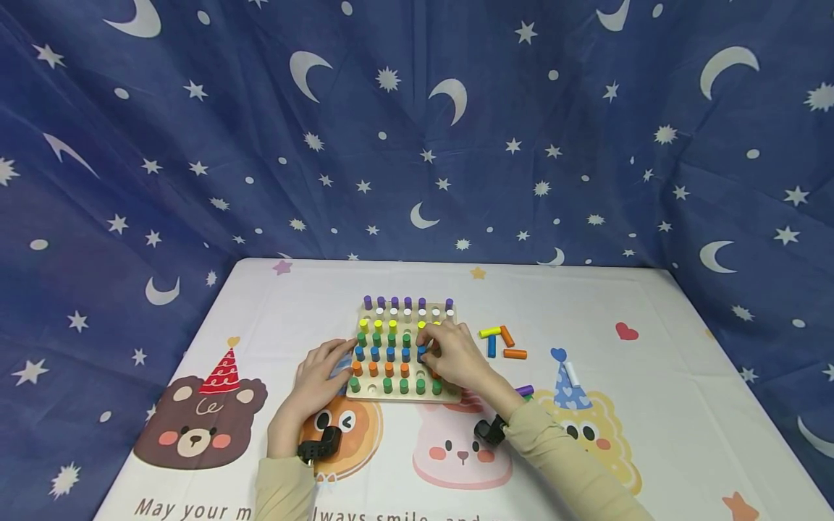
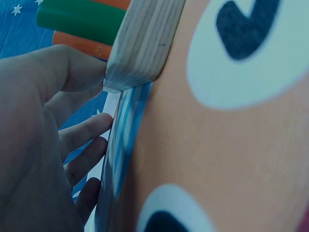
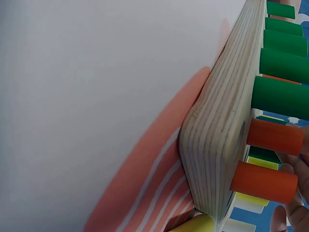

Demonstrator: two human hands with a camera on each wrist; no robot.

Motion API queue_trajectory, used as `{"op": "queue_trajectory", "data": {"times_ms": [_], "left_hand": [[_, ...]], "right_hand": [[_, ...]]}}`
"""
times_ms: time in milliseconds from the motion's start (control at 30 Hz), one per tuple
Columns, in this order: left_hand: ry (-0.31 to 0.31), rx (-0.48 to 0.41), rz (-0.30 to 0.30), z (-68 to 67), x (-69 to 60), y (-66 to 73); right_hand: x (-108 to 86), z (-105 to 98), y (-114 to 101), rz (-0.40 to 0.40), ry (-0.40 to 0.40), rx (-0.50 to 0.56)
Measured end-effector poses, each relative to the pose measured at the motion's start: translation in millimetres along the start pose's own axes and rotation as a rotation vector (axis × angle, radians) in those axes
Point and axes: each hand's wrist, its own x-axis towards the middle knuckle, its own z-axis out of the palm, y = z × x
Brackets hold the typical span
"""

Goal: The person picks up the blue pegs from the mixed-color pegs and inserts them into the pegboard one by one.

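A wooden pegboard (image 1: 397,395) lies on the table, filled with rows of coloured pegs: purple, white, yellow, green, blue and orange. My right hand (image 1: 459,356) reaches over its right side and pinches a blue peg (image 1: 421,354) in the blue row between thumb and finger. At the board's left edge rests my left hand (image 1: 317,378), its fingers extended. In the left wrist view, its thumb (image 2: 82,67) touches the board's corner beside a green peg (image 2: 79,19). The right wrist view shows right fingers (image 3: 301,179) partly, behind orange pegs (image 3: 264,181).
Loose pegs lie right of the board: a yellow one (image 1: 490,333), a blue one (image 1: 491,346), two orange ones, a white one (image 1: 572,374), and a purple one (image 1: 524,390) near the right forearm. A blue starry curtain (image 1: 417,159) hangs behind the table.
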Motion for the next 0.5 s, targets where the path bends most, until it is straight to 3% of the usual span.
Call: {"op": "queue_trajectory", "data": {"times_ms": [500], "left_hand": [[-0.004, 0.001, -0.009, 0.8, 1.1, -0.7]], "right_hand": [[-0.3, 0.0, -0.1, 0.001, 0.002, -0.002]]}}
